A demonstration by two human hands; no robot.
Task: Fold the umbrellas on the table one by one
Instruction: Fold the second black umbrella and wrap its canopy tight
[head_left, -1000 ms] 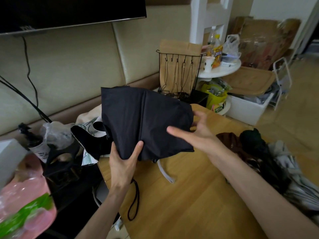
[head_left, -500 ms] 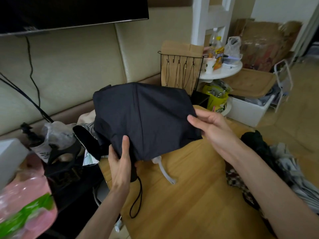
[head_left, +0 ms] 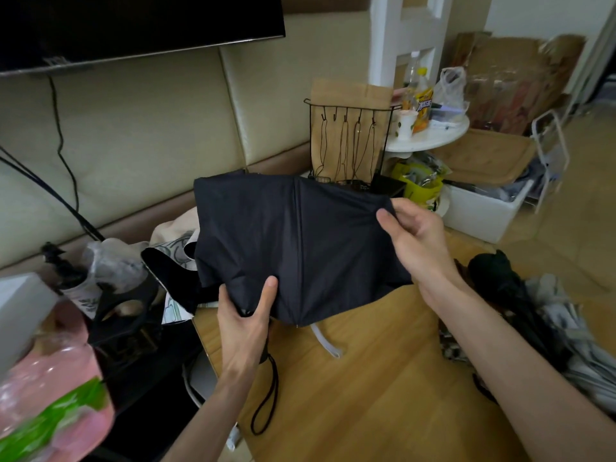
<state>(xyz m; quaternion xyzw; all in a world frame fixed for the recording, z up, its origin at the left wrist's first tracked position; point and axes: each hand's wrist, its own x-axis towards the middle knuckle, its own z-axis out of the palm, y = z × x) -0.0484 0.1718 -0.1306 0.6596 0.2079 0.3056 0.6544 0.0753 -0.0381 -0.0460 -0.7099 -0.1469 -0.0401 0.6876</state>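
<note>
I hold the black umbrella (head_left: pixel 293 241) up in front of me, above the far left part of the wooden table (head_left: pixel 366 401). Its canopy hangs loose and spread between my two hands, with one rib seam running down the middle of the cloth.

My left hand (head_left: pixel 245 323) is closed around the lower bunch of fabric where the handle sits, with the thumb lying up the front of the canopy. The handle itself is mostly hidden under my palm. A black wrist cord (head_left: pixel 270 395) loops down from below that hand over the table edge. A white closing strap (head_left: pixel 325 341) dangles from the canopy's bottom edge onto the table.

My right hand (head_left: pixel 416 235) pinches the right edge of the canopy between thumb and fingers, and the cloth puckers at the pinch.

At the table's right side, under my right forearm, lie more umbrellas in a heap: a dark green one (head_left: pixel 496 278) and a grey and white patterned one (head_left: pixel 576 358), both unfolded and rumpled.

Behind the black umbrella stands a black wire rack (head_left: pixel 346 141) with hooks, and to its right a round white shelf (head_left: pixel 433 136) with bottles. A pink bag (head_left: pixel 46 388) blurs the lower left corner.
</note>
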